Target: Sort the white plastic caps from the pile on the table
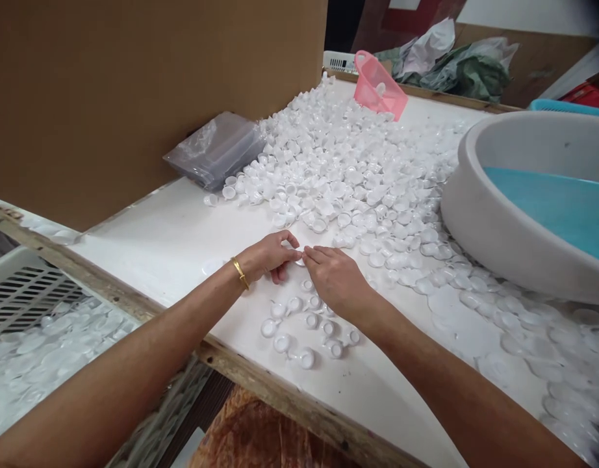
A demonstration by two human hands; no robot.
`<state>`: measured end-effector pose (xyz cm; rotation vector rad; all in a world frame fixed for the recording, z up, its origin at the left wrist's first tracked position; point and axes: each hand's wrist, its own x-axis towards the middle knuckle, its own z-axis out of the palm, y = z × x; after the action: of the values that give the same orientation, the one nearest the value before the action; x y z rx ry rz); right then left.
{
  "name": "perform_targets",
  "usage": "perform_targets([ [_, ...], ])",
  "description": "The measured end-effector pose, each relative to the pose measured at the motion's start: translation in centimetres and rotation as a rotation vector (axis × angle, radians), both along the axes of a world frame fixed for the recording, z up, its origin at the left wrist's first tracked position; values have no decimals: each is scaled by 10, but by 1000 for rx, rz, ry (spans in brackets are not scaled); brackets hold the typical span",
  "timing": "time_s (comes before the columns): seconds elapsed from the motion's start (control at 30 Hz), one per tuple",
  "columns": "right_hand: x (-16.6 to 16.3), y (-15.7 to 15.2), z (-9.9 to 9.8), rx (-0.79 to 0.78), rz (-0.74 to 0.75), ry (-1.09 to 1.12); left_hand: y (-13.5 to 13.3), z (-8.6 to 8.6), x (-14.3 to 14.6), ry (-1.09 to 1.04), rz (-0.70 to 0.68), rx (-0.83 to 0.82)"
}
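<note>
My left hand [275,255], with a gold bangle [240,273] at the wrist, meets my right hand [334,276] just above the white table. Between their fingertips sits a small white plastic piece [300,261], mostly covered by the fingers. My left thumb and a finger pinch it from one side; the fingers of my right hand press together at its other side. Nearer to me lie several small white plastic cups [306,357], with ring-shaped bases facing up. Beyond my hands spreads a large heap of similar white pieces [348,169].
A grey tub [475,214] with a blue inside stands at the right. A pink scoop [372,84] rests at the heap's far end. Plastic bags [214,148] lie by the cardboard wall [148,97]. Below the wooden table edge [280,383], a white basket [21,273] holds white pieces.
</note>
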<state>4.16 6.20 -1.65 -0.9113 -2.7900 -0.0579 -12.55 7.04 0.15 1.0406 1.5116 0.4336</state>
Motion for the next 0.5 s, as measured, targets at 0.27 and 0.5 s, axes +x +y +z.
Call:
perform_targets([
  [0.27, 5, -3, -16, -74, -46, 114, -10, -5, 4, -84, 77, 49],
  [0.5, 10, -5, -13, -334, -104, 348, -19, -14, 11, -58, 284, 277],
])
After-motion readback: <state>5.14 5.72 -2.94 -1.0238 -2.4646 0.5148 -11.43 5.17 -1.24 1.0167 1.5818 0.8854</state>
